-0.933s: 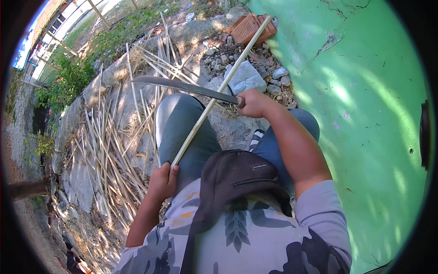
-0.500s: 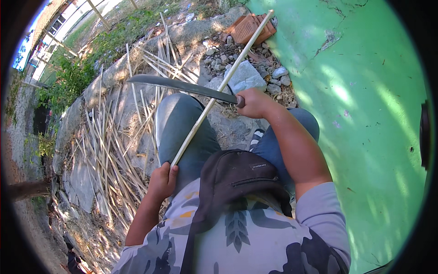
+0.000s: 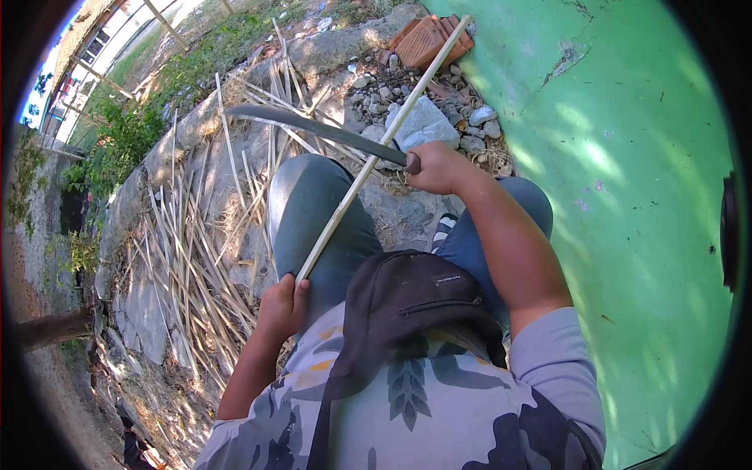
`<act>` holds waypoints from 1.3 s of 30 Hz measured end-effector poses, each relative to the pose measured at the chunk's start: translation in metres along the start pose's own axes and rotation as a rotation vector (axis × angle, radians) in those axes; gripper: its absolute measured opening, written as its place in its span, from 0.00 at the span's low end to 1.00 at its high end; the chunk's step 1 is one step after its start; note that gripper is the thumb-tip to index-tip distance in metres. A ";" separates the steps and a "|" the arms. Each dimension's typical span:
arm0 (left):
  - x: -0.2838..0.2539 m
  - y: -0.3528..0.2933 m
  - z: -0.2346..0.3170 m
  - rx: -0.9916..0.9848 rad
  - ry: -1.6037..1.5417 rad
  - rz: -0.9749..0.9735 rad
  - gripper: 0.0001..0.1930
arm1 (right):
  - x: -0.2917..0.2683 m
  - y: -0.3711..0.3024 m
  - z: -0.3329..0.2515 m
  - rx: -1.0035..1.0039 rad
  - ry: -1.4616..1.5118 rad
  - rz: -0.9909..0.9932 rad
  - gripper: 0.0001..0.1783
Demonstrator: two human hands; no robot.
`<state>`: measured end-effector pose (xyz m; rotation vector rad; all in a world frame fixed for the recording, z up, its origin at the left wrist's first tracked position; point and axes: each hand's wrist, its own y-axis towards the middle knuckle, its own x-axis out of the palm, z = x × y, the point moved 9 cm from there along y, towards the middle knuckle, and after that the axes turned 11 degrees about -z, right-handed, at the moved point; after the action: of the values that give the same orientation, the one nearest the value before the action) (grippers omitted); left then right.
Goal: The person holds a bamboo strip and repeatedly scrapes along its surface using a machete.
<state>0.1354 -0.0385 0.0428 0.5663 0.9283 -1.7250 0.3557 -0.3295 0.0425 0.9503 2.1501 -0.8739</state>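
My left hand (image 3: 283, 308) is closed round the near end of a long pale wooden strip (image 3: 342, 207), just beside my left knee. The strip slants up and away to the right, over my left thigh, its far end by some reddish tiles. In my right hand (image 3: 439, 168) is the handle of a machete (image 3: 323, 131). Its dark curved blade points left and lies across the strip, close to my right fist. Whether the edge bites into the wood cannot be made out.
Many loose pale strips (image 3: 192, 266) lie heaped on the stony ground at left. Ahead are a white rock (image 3: 424, 125), rubble and stacked reddish tiles (image 3: 429, 44). A green painted floor (image 3: 642, 235) stretches along the right. A black bag (image 3: 415, 301) rests on my lap.
The machete and my right hand have shifted slightly up along the strip, toward its far end. My left hand keeps its hold in nearly the same place.
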 end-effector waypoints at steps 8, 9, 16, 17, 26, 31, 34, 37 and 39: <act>-0.002 0.008 0.011 0.033 0.033 0.030 0.19 | -0.008 0.019 0.044 0.115 0.079 -0.073 0.12; -0.006 0.011 0.011 0.042 0.037 0.042 0.19 | -0.013 0.021 0.048 0.110 0.073 -0.060 0.12; -0.003 0.003 -0.006 0.011 -0.068 -0.017 0.20 | -0.011 0.002 -0.025 -0.044 -0.207 0.010 0.12; -0.001 0.002 -0.002 0.017 -0.091 -0.024 0.20 | -0.013 0.002 -0.011 -0.033 -0.208 0.011 0.12; -0.001 0.005 -0.001 0.020 -0.041 -0.028 0.20 | -0.009 0.008 0.017 0.009 0.083 0.018 0.15; 0.001 0.002 0.006 0.012 -0.061 -0.040 0.20 | -0.013 0.006 0.028 0.099 0.005 -0.039 0.14; -0.004 0.007 0.013 0.003 0.032 -0.011 0.20 | -0.008 0.007 0.051 0.175 0.039 -0.050 0.14; -0.004 0.011 0.006 0.029 -0.018 -0.033 0.20 | -0.015 0.004 0.045 0.169 0.015 -0.029 0.14; -0.005 0.008 0.004 0.007 -0.042 -0.042 0.20 | -0.018 -0.001 0.023 0.117 0.107 0.024 0.14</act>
<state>0.1447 -0.0399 0.0467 0.5171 0.9103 -1.7718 0.3707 -0.3546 0.0423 1.1019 2.1915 -0.9658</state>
